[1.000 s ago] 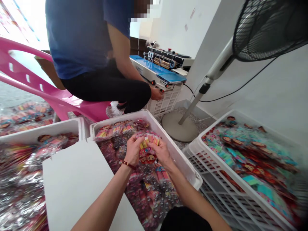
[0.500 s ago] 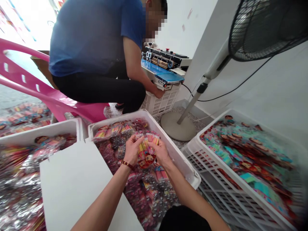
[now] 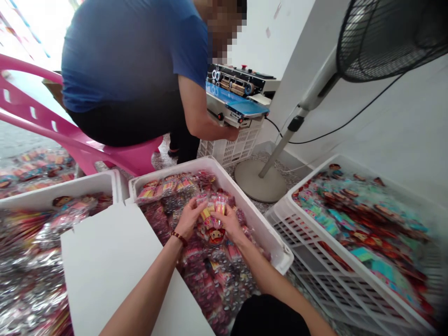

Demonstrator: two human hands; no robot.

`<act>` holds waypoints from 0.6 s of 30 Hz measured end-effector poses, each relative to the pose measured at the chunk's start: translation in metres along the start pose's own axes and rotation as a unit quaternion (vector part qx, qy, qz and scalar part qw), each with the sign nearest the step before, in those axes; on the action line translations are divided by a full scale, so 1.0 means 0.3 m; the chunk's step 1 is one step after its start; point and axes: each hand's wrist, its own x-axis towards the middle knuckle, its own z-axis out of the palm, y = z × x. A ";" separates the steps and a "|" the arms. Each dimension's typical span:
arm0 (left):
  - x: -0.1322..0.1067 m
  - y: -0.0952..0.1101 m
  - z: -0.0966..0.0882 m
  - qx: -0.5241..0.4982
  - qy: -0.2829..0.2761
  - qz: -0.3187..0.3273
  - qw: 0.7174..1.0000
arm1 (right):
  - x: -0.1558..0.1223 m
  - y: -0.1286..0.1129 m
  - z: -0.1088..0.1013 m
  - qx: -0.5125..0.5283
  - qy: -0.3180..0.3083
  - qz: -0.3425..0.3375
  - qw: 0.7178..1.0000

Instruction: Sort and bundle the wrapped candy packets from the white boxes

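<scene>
You hold a small cluster of clear-wrapped packets (image 3: 213, 223), printed in pink and yellow with a red-haired cartoon figure, over the middle white box (image 3: 250, 209). Your left hand (image 3: 189, 218), a beaded bracelet (image 3: 179, 238) at its wrist, pinches one side; your right hand (image 3: 231, 224) grips the other, both closed narrowly on the upper part of the cluster. How many packets are in your grasp cannot be told. Below, the box is filled with similar pink packets (image 3: 210, 289), a row of them lined along its far end.

To your left, a second white box (image 3: 100, 185) holds silvery, glinting packets (image 3: 28, 270), with a white board (image 3: 105, 261) lying across the neighboring edges of the two boxes. To your right, a slatted white crate (image 3: 289, 219) carries a heap of teal and red packets (image 3: 371, 233). Beyond the middle box, a co-worker (image 3: 133, 70) in a blue shirt sits on a pink chair (image 3: 133, 158), leaning toward a blue-topped machine (image 3: 234, 100) on another slatted crate (image 3: 241, 144).
</scene>
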 end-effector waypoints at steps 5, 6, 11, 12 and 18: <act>-0.002 -0.017 -0.023 0.020 -0.059 -0.012 0.998 | -0.001 0.022 -0.023 -0.043 -0.029 -0.017 0.998; 0.000 -0.019 -0.026 0.018 -0.052 -0.008 0.998 | -0.004 0.021 -0.027 -0.038 -0.043 -0.020 0.998; 0.000 -0.014 -0.019 0.021 -0.006 0.021 1.000 | -0.013 0.003 -0.028 -0.006 -0.087 -0.016 0.996; -0.003 -0.013 -0.014 0.022 0.011 0.026 0.999 | -0.012 0.002 -0.025 0.001 -0.085 -0.014 0.996; -0.023 -0.025 0.020 -0.027 0.036 -0.001 0.999 | 0.002 0.005 -0.015 0.000 -0.035 -0.023 0.999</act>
